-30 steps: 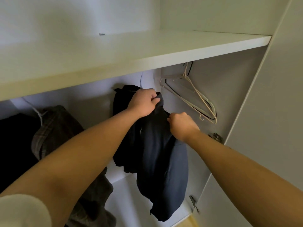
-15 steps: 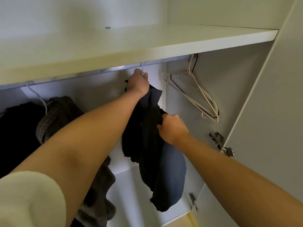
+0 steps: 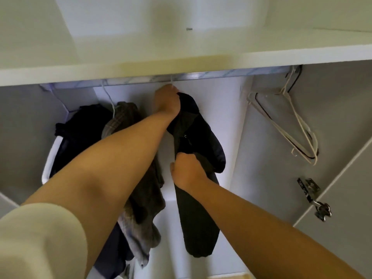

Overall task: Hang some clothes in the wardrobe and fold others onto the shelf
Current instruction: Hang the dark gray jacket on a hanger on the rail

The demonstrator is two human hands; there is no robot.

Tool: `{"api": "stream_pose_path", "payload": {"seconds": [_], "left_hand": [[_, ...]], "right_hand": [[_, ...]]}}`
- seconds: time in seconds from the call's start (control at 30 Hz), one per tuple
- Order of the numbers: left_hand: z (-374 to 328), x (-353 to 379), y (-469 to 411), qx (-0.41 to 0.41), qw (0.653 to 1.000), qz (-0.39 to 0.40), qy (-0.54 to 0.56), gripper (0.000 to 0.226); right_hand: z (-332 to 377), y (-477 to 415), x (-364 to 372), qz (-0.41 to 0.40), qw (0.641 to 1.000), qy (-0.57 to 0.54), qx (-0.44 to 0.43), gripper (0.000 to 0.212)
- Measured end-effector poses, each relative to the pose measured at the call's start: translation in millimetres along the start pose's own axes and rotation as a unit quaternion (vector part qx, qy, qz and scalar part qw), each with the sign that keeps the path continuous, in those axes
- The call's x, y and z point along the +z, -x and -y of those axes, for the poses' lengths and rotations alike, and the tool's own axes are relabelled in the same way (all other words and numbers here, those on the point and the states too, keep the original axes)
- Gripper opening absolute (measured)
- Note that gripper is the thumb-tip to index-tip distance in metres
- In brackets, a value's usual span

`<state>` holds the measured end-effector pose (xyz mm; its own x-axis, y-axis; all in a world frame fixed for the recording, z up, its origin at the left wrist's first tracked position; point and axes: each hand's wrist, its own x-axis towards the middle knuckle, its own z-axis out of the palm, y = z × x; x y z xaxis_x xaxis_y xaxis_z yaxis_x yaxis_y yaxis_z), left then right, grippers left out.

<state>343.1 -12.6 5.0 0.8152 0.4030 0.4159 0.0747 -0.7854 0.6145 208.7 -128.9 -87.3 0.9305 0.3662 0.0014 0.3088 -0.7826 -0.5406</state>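
Up under the rail, gripping the top of the dark garment in the curled fingers of the left hand, just below a thin hook wire reaching up to that rail. Cannot tell whether properly hooked over.

Lower down, bunching the same garment's middle in the closed right hand, letting the rest dangle toward the wardrobe floor. Hanging just right of a plaid garment and a black garment; well apart from the spare hangers at the far right.

Looks like the hanging step, close to finished. Next, probably: seat the hook fully, loosen the upper grip first, then the lower, and smooth the cloth straight. After that, on to folding for the shelf above.
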Motion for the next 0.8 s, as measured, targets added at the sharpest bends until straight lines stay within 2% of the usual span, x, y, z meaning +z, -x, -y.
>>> {"api": "stream_pose_path", "payload": {"seconds": [0.23,0.3,0.37,0.43,0.5,0.57,0.63,0.73,0.8], "left_hand": [[61.6,-54.7,-1.4,-0.034,0.998,-0.015,-0.051,0.026],[65.7,-65.4,3.8,-0.040,0.993,-0.045,-0.098,0.026],[59.8,-69.1,14.4,-0.044,0.983,-0.097,-0.153,0.035],[45.8,-62.8,30.9,0.000,0.970,-0.128,-0.205,0.042],[29.4,-42.1,50.0,0.107,0.974,-0.103,-0.172,0.023],[10.2,-11.8,67.9,0.154,0.986,-0.016,-0.063,0.014],[-10.9,19.8,82.1,0.126,0.988,0.081,0.041,0.013],[-46.7,62.6,94.4,0.057,0.967,0.203,0.141,0.019],[-69.5,86.1,99.1,0.014,0.942,0.267,0.202,0.024]], "right_hand": [[45.4,-8.8,26.7,0.055,0.995,-0.023,-0.084,0.030],[49.2,-11.8,33.0,0.071,0.990,-0.045,-0.114,0.030],[47.5,-12.3,38.1,0.079,0.984,-0.070,-0.144,0.040],[38.5,-9.7,41.1,0.061,0.981,-0.080,-0.167,0.049],[21.2,-4.8,39.5,0.005,0.981,-0.108,-0.160,0.048],[-5.1,-1.9,33.7,-0.047,0.981,-0.159,-0.100,0.046],[-36.5,-0.4,23.2,-0.076,0.967,-0.244,0.016,0.043],[-79.7,4.9,-3.3,-0.168,0.886,-0.395,0.174,0.032],[-103.3,14.4,-25.6,-0.236,0.831,-0.436,0.252,0.028]]}}
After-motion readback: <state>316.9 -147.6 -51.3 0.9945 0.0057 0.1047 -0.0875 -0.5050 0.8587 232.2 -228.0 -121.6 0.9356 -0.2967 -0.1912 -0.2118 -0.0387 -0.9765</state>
